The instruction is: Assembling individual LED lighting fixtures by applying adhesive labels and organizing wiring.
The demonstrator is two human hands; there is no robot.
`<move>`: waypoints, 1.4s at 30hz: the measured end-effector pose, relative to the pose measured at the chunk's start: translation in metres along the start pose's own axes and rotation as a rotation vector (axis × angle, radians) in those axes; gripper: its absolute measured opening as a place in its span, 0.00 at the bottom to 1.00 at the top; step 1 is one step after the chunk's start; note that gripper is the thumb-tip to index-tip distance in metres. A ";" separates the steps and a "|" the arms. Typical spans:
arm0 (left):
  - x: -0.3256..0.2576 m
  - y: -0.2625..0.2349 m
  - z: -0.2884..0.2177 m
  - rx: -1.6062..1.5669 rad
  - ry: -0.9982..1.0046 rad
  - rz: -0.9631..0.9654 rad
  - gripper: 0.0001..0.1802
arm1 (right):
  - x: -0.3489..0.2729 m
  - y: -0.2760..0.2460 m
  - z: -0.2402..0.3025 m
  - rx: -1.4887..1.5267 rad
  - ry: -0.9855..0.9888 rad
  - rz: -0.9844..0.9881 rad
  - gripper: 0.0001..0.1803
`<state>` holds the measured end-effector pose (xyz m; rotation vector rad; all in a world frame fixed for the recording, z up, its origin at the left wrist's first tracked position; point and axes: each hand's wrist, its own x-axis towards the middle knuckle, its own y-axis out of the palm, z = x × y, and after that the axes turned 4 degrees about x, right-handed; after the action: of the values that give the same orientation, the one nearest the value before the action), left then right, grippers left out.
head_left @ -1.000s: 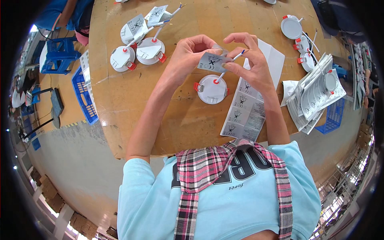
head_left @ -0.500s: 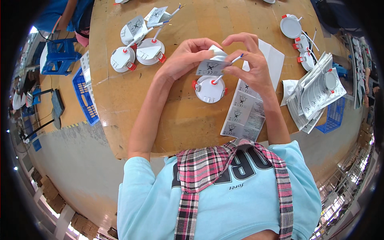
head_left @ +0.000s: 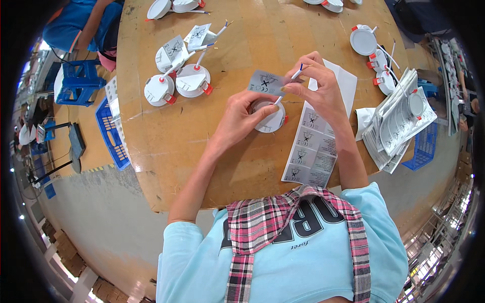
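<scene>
Right now a grey label hangs in the air just above a round white lamp, which lies near the middle of the bench. The left hand lies over the lamp's left side, fingers curled against its rim and pinning it down; its thumb reaches up toward the label's lower edge. The right hand, up and to the right of the lamp, pinches the lamp's thin wire together with the label's right edge, so both hands are closed on something and neither is spread wide.

Judging by this, the step in hand is fitting the label to the lamp or its wire, and it looks about midway: the label is lifted and held, not yet pressed flat on anything. The next move would seem to call for a steady lamp, a straight label, and a firm press so it sits without wrinkles.

Just right of the lamp lies a sheet of more grey labels. Up and left of the lamp sit 3 finished lamps with labels on their wires. Far right of the lamp is a stack of sheets with another lamp on top, and more lamps lie above it. Another person's blue sleeve shows far up-left, past the bench edge.
</scene>
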<state>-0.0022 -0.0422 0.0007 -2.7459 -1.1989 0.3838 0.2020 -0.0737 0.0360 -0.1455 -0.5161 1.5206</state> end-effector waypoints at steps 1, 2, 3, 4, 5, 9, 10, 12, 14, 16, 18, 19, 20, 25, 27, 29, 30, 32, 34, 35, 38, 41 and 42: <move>0.000 0.004 0.001 -0.028 0.092 -0.063 0.07 | 0.002 -0.001 0.004 0.050 0.050 0.040 0.12; 0.000 0.005 0.004 -0.029 0.093 -0.065 0.07 | 0.005 -0.001 0.007 0.049 0.048 0.042 0.12; -0.001 0.005 0.006 -0.006 0.116 -0.101 0.07 | 0.007 -0.002 0.009 0.030 0.087 0.067 0.13; -0.001 0.006 0.008 0.016 0.139 -0.130 0.07 | 0.008 -0.003 0.010 0.008 0.131 0.089 0.14; 0.000 0.006 0.008 0.013 0.139 -0.126 0.07 | 0.008 -0.003 0.008 0.005 0.135 0.087 0.14; 0.000 0.007 0.005 0.140 0.214 -0.216 0.07 | 0.014 -0.010 0.004 0.296 0.398 0.250 0.17; 0.001 0.007 0.005 0.176 0.216 -0.241 0.07 | 0.017 -0.014 0.008 0.363 0.460 0.291 0.17; 0.000 0.007 0.008 0.198 0.216 -0.294 0.06 | 0.022 -0.020 0.016 0.401 0.475 0.362 0.18; 0.001 0.008 0.008 0.219 0.219 -0.344 0.06 | 0.026 -0.031 0.023 0.438 0.490 0.429 0.20; -0.001 0.004 0.005 0.208 0.149 -0.396 0.06 | 0.030 -0.046 0.028 0.487 0.460 0.576 0.25; -0.004 0.000 0.002 0.195 0.084 -0.295 0.10 | 0.025 -0.045 0.035 0.497 0.467 0.542 0.28; -0.005 0.000 0.000 0.113 0.129 -0.349 0.14 | 0.022 -0.042 0.034 0.456 0.420 0.457 0.30; -0.007 -0.001 -0.003 0.031 0.173 -0.404 0.18 | 0.019 -0.039 0.034 0.415 0.373 0.373 0.32; -0.017 -0.016 -0.030 -0.319 0.207 -0.454 0.29 | 0.008 -0.031 0.034 0.408 0.172 0.249 0.39; -0.018 -0.015 -0.034 -0.380 0.246 -0.392 0.31 | 0.006 -0.029 0.037 0.387 0.079 0.220 0.41; -0.014 -0.009 -0.037 -0.455 0.230 -0.173 0.34 | 0.006 -0.023 0.047 0.528 0.056 0.206 0.42; -0.015 -0.007 -0.042 -0.454 0.229 -0.172 0.34 | 0.006 -0.021 0.049 0.529 0.056 0.206 0.42; -0.017 -0.005 -0.055 -0.645 -0.039 0.041 0.36 | 0.004 -0.018 0.051 0.425 -0.016 0.234 0.42; -0.014 -0.003 -0.050 -0.766 -0.085 0.042 0.30 | 0.000 -0.018 0.051 0.425 -0.027 0.233 0.41; -0.012 -0.003 -0.049 -0.787 -0.107 0.052 0.26 | -0.001 -0.020 0.049 0.368 -0.031 0.231 0.41; -0.012 -0.006 -0.049 -0.755 -0.120 0.001 0.18 | -0.003 -0.022 0.052 0.232 0.048 0.219 0.38; -0.010 -0.009 -0.052 -0.653 -0.053 -0.116 0.13 | -0.006 -0.023 0.045 0.183 0.235 0.194 0.34; -0.009 -0.010 -0.053 -0.606 0.002 -0.172 0.12 | -0.007 -0.024 0.041 0.213 0.341 0.178 0.33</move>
<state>-0.0001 -0.0424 0.0553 -3.0698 -1.7791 -0.0121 0.2073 -0.0909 0.0806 -0.2846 -0.0693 1.6704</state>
